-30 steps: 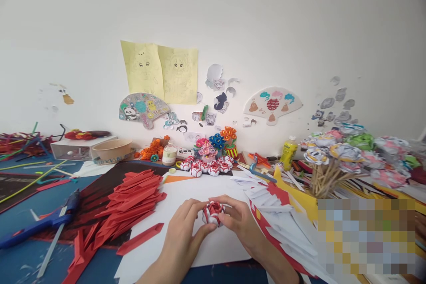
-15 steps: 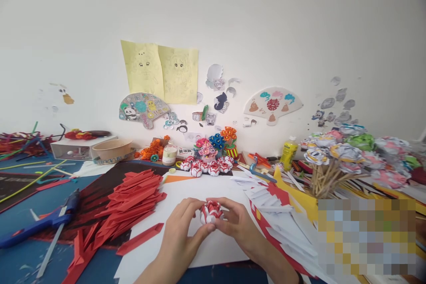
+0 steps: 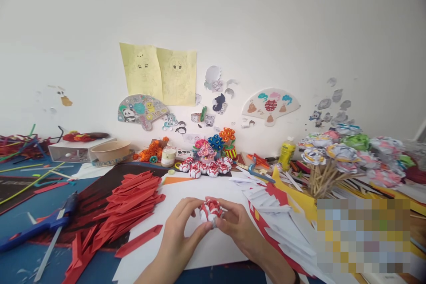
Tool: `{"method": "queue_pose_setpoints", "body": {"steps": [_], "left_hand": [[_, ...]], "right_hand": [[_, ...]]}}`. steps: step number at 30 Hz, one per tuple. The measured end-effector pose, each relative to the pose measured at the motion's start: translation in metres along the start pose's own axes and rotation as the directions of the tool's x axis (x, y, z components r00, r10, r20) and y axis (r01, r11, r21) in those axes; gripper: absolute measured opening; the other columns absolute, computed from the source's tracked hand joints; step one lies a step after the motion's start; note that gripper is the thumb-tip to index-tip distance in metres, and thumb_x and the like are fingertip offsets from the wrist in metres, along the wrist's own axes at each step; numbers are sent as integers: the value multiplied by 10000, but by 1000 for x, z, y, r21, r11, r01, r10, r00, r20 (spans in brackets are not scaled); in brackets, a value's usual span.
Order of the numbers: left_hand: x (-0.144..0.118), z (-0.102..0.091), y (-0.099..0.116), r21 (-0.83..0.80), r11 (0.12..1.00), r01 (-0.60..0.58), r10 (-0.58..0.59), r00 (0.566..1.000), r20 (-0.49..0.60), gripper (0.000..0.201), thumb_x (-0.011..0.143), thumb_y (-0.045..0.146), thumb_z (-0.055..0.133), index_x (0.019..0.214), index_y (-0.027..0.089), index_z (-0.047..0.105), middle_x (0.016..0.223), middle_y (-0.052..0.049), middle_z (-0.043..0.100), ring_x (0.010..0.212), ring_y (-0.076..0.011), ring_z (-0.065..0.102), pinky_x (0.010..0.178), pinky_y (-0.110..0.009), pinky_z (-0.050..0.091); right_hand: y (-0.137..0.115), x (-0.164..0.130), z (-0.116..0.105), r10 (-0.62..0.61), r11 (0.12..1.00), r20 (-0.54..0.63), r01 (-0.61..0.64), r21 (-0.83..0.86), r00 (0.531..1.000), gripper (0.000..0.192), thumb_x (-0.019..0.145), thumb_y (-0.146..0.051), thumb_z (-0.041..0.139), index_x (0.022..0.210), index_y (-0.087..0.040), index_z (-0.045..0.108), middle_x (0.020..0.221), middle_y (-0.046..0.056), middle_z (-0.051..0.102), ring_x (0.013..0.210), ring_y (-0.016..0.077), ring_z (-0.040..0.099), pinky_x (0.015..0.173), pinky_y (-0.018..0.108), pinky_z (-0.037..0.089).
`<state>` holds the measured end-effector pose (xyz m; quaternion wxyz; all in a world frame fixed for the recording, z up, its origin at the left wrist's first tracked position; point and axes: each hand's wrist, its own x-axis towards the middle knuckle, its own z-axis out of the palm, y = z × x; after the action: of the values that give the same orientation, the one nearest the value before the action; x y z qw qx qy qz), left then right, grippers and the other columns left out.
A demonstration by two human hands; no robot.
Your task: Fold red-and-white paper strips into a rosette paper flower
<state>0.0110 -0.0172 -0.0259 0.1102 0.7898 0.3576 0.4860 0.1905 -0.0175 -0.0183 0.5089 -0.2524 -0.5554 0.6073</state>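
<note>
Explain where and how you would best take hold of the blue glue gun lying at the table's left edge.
Grip the blue glue gun by its thick blue body from above, probably: it lies flat on the blue table, its slim glue stick pointing toward the near edge, with bare surface beside it.

To my left a heap of folded red paper strips [image 3: 133, 195] lies on the surface, with a blue glue gun [image 3: 40, 226] further left. A tan bowl [image 3: 109, 151] sits beside a white box [image 3: 75, 151] near the wall. A row of small red-and-white paper flowers [image 3: 204, 168] stands ahead of me, a yellow glue bottle [image 3: 286, 153] to their right. Paper flowers on wooden sticks [image 3: 329, 164] crowd the right side. Two yellow drawings [image 3: 159, 73] hang on the wall.
</note>
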Motion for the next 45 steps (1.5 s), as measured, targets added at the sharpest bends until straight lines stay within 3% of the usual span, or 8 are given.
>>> {"method": "queue_pose_setpoints", "body": {"steps": [7,12,16,20,25,34,39,45], "left_hand": [[0,-2,-1,-100,995,-25,27,999,19,321,882,356,610,1186,263,572,1073,-80,644,885,-217,590,760,-332,503],[1,-3,-1,-168,985,-41,57,994,91,363,879,412,588,1219,287,579,1165,-89,629,1029,-255,572,876,-376,492],[2,-3,1,-190,982,-10,34,992,125,393,900,397,561,1283,313,552,1228,-90,571,1120,-264,539,955,-393,464],[3,-2,2,-183,983,32,-8,991,132,403,915,352,550,1315,315,517,1217,-98,556,1057,-249,556,889,-377,490],[4,-2,-1,-173,982,71,-57,995,83,281,926,283,533,1205,269,557,1113,-91,582,883,-202,564,771,-340,482],[8,-1,-2,-152,982,117,-113,993,34,156,927,250,506,1056,231,592,945,-48,614,769,-170,552,687,-290,453],[6,0,-1,-153,976,156,-143,985,96,170,930,239,489,1074,235,579,993,-49,602,747,-156,556,679,-283,461],[5,5,-4,-149,970,193,-165,969,182,224,898,174,519,1106,250,545,1065,-43,594,726,-141,568,653,-269,452]], "right_hand": [[6,0,-1,-64,998,36,63,22,997,730,577,-374,883,1233,-249,589,1078,81,689,1032,285,626,915,420,468],[7,-2,-2,-103,987,83,112,-115,991,690,624,-263,862,1251,-238,576,1231,83,631,1137,290,574,958,396,459],[3,-3,-2,-177,950,31,179,-256,984,587,660,-232,836,1200,-236,605,1172,64,656,1077,272,594,922,361,475],[3,-3,-4,-235,897,-39,201,-394,971,506,650,-242,839,1112,-229,634,1026,41,684,941,247,620,837,330,501],[3,-3,-5,-273,837,-68,202,-509,960,441,702,-246,786,1099,-241,593,1054,38,646,938,237,609,828,316,495],[7,-4,-3,-199,840,-96,119,-530,975,489,718,-172,717,1143,-270,497,1014,8,589,740,161,578,666,258,490],[13,-1,-4,-167,851,-100,92,-517,981,512,713,-141,712,1157,-267,491,916,-17,566,659,131,527,664,259,472],[18,0,-4,-47,938,-44,29,-344,998,563,775,-203,684,1244,-275,382,845,-34,522,637,125,515,601,247,454]]}}
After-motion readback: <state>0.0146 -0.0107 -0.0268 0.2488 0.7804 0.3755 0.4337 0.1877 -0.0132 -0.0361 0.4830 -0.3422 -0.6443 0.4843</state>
